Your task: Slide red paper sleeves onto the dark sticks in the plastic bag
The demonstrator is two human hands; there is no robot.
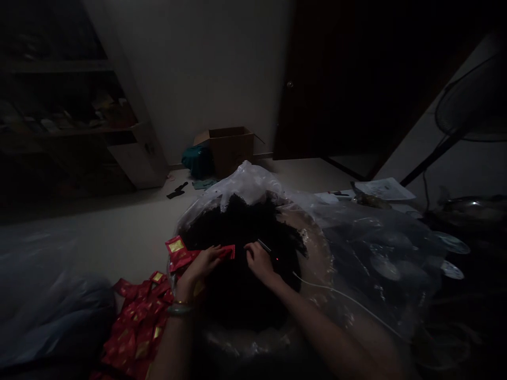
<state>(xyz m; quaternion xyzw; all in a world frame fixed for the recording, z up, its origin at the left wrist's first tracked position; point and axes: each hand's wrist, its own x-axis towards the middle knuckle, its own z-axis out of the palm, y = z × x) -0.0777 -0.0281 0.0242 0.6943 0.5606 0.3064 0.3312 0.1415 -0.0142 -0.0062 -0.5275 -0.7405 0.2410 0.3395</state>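
Note:
My left hand [204,263], with bracelets at the wrist, grips a small red packet [227,252]; the packet's end sticks out past my fingertips to the right. My right hand [258,260] is curled closed just right of it, and what its fingers hold, if anything, is hidden. By its knuckles shows a thin pale bar [264,246], with a small red light [277,258] nearby. Both hands are over a dark heap of loose, shredded-looking material [237,221] in a wide round container lined with clear plastic [253,177]. Another red packet with a gold label [176,246] lies on the rim.
Many red packets [137,316] are piled at the lower left. A white cable [352,300] runs to the right over clear plastic sheeting [380,248]. Beyond stand an open cardboard box [232,150] and a teal bag [198,161]. A fan [471,100] is at the right.

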